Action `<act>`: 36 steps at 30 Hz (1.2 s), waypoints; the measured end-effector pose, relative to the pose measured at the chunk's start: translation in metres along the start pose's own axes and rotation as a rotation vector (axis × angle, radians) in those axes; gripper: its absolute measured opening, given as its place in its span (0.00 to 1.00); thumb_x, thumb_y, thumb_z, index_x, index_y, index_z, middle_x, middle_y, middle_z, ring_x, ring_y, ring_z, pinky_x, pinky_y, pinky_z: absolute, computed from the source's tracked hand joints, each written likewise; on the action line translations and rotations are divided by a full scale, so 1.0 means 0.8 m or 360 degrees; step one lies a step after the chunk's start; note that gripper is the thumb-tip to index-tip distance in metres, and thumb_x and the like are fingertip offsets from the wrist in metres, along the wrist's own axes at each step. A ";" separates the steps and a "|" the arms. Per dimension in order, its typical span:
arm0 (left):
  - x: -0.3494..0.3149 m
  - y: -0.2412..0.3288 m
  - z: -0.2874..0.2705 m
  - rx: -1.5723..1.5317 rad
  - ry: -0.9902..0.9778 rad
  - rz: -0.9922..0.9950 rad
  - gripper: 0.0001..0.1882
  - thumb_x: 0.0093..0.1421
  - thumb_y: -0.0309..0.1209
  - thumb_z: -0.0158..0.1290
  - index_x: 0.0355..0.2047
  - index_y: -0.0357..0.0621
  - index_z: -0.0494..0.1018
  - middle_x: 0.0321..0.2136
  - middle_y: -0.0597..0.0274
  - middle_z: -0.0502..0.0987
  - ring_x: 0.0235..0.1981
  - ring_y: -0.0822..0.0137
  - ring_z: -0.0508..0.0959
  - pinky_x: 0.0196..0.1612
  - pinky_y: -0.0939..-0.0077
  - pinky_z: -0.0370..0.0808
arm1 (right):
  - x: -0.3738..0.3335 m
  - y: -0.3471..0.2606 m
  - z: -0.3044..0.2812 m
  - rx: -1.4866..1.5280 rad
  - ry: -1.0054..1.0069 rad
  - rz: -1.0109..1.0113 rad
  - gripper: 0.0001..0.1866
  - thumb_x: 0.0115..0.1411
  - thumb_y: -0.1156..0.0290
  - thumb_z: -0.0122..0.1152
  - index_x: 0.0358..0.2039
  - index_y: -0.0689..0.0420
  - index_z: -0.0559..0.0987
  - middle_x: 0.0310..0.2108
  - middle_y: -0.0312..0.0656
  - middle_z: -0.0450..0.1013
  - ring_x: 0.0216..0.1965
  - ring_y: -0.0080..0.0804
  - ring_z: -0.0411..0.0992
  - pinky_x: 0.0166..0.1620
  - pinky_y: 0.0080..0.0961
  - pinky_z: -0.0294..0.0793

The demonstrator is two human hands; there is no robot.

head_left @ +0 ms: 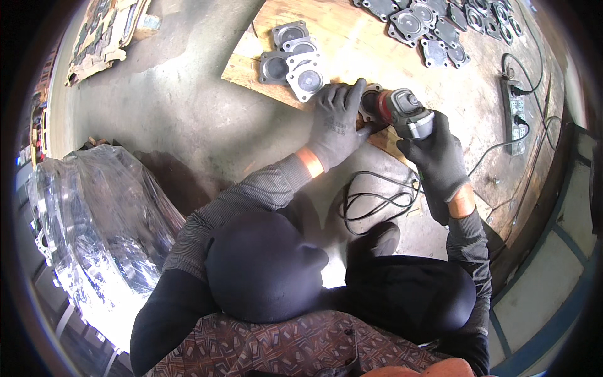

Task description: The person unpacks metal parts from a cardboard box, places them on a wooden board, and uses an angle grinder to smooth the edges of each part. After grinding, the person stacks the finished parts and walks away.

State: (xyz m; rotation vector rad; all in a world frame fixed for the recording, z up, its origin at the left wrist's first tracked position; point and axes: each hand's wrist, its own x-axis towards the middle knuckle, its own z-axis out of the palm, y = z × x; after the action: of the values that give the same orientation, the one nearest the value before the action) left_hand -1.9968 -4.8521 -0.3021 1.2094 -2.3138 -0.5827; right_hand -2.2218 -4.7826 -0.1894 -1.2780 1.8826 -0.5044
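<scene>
Gloved hands set apart, a person grips a power tool [407,108] in the right hand [438,154], its head at a metal plate [368,100] by the near edge of a wooden board [245,66]. The left hand [335,122] spreads beside the plate; whether its fingers clamp it cannot be told. Loose plates [308,78] overlap near the board's left corner, a larger heap [411,24] lies toward its far edge, and a power strip [516,122] sits along the right.
</scene>
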 end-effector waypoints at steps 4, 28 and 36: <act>0.001 -0.004 -0.003 -0.0013 0.0009 0.0067 0.55 0.55 0.40 0.75 0.77 0.37 0.59 0.62 0.43 0.76 0.64 0.44 0.73 0.74 0.44 0.63 | 0.010 -0.001 0.000 0.0056 0.0024 0.0034 0.34 0.61 0.60 0.79 0.61 0.61 0.73 0.47 0.57 0.86 0.49 0.44 0.87 0.52 0.40 0.84; -0.007 -0.023 -0.014 0.0026 -0.0035 0.0030 0.58 0.51 0.38 0.77 0.78 0.39 0.59 0.62 0.48 0.75 0.67 0.48 0.71 0.71 0.45 0.63 | 0.017 -0.055 -0.015 -0.0237 -0.0242 0.0007 0.33 0.58 0.65 0.81 0.60 0.61 0.74 0.46 0.52 0.86 0.48 0.39 0.86 0.52 0.37 0.84; -0.005 -0.025 -0.019 -0.0045 -0.0025 0.0042 0.57 0.53 0.39 0.75 0.79 0.40 0.58 0.63 0.47 0.74 0.66 0.49 0.71 0.70 0.46 0.64 | 0.022 -0.068 -0.012 -0.0369 -0.0314 0.0002 0.36 0.58 0.60 0.82 0.60 0.61 0.74 0.45 0.55 0.86 0.48 0.49 0.87 0.52 0.41 0.84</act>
State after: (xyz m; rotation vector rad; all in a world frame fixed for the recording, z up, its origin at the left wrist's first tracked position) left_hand -1.9735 -4.8616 -0.3015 1.1634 -2.3232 -0.6157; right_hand -2.2003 -4.8219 -0.1526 -1.4202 1.8126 -0.1541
